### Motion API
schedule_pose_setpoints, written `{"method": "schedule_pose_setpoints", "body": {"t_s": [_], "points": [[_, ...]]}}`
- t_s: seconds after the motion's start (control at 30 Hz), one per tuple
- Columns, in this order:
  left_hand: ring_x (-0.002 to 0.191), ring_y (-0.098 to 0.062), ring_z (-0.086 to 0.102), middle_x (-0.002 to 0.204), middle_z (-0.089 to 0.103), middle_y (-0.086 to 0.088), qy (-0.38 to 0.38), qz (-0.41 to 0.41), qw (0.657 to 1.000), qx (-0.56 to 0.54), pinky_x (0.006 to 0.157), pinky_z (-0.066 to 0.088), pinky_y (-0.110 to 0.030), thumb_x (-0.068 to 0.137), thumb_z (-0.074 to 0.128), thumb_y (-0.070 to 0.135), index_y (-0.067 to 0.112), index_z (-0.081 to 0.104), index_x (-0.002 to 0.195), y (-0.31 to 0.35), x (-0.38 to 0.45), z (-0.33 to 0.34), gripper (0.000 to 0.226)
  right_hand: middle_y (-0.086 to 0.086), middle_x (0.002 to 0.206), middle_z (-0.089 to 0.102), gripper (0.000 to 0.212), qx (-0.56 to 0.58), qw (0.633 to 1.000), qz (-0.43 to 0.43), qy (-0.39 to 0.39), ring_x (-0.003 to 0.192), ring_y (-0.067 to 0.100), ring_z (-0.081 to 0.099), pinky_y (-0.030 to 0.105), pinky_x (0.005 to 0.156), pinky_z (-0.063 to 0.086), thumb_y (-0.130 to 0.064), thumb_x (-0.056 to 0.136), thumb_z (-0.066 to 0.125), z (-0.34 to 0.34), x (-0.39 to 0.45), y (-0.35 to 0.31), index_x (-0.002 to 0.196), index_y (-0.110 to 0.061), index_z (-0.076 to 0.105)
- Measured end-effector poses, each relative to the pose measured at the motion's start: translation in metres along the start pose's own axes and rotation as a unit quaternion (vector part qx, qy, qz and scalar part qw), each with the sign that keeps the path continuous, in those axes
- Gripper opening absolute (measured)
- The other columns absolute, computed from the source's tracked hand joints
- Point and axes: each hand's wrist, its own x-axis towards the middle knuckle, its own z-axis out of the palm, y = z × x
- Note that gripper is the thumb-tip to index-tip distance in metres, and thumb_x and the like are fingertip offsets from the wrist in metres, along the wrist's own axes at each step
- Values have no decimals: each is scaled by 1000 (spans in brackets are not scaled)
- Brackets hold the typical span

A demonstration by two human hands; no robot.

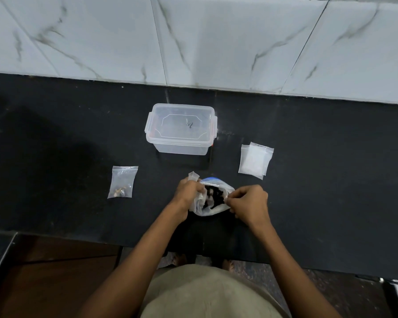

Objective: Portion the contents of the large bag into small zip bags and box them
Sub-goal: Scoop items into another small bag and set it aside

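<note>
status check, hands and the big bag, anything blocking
Left hand and right hand both grip the large bag mouth, holding it open. Left also holds a small zip bag. Box lidded. Nothing blocking.

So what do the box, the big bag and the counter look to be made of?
Box: clear, slightly frosted rigid plastic; the counter shows through its walls, clip latches at the sides.
Big bag: thin, soft, see-through plastic film, crumpled, with a blue zip strip.
Counter: dark, matte, faintly speckled, probably stone.
</note>
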Motion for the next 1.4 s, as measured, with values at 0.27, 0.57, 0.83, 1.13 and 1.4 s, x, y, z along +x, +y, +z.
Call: {"method": "schedule_pose_setpoints", "body": {"t_s": [0.27,0.57,0.83,1.13,1.4], "points": [[50,-21,60,74,60,-16,12,-19,999,-31,45,51,-27,88,42,-10,0,59,95,-9,-4,-2,21,-1,52,68,15,34,999,-7,2,49,12,65,26,53,58,-6,74,76,4,-6,3,63,-15,77],[78,-21,64,93,66,-12,57,28,997,36,57,54,-28,91,57,-2,8,62,110,-19,2,-2,22,-6,62,68,5,-44,993,-93,-50,55,1,62,20,60,53,-10,77,80,-3,-8,6,77,-15,80],[78,-21,65,94,69,-14,97,79,989,76,65,59,-33,86,64,-5,5,64,108,-25,-1,-5,24,5,59,71,10,6,997,-57,-59,49,11,62,25,50,52,-4,74,74,1,-9,2,69,-11,79],[90,-12,65,101,67,2,194,213,950,122,81,53,-26,75,83,11,19,62,99,-29,-6,-13,33,11,59,67,10,236,956,79,-159,44,11,52,20,41,40,5,75,78,-12,-8,1,83,12,75],[77,-10,67,88,71,1,223,292,924,108,72,56,-21,73,85,2,16,63,95,-20,-9,-22,34,20,68,72,3,141,973,58,-172,49,14,59,22,43,43,3,73,80,-13,-7,-5,74,5,77]]}}
